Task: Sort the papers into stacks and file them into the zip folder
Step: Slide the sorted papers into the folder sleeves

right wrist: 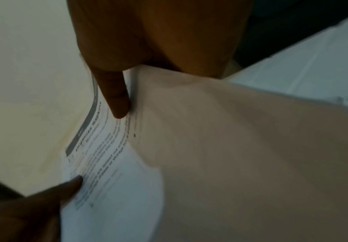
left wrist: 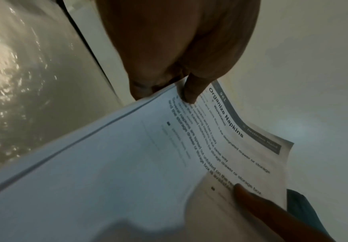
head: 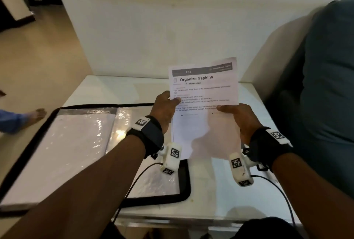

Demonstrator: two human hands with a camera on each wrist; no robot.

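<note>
A person is holding a stack of papers [head: 204,93] upright above a white table [head: 226,190], its top sheet headed "Organize Napkins". The left hand [head: 164,109] is pinching the stack's left edge, thumb lying on the printed face and fingers going behind; the left wrist view is showing more than one sheet edge under that thumb. The right hand [head: 240,119] is gripping the lower right edge the same way, thumb on front, fingers hidden behind the paper. To the left, the zip folder [head: 95,143] is lying open and flat on the table, its black zipper border framing glossy clear sleeves with white paper beneath. A teal cushion [head: 329,85] is leaning on a seat at the right, and another person's bare foot [head: 36,114] is showing on the floor at the far left.
</note>
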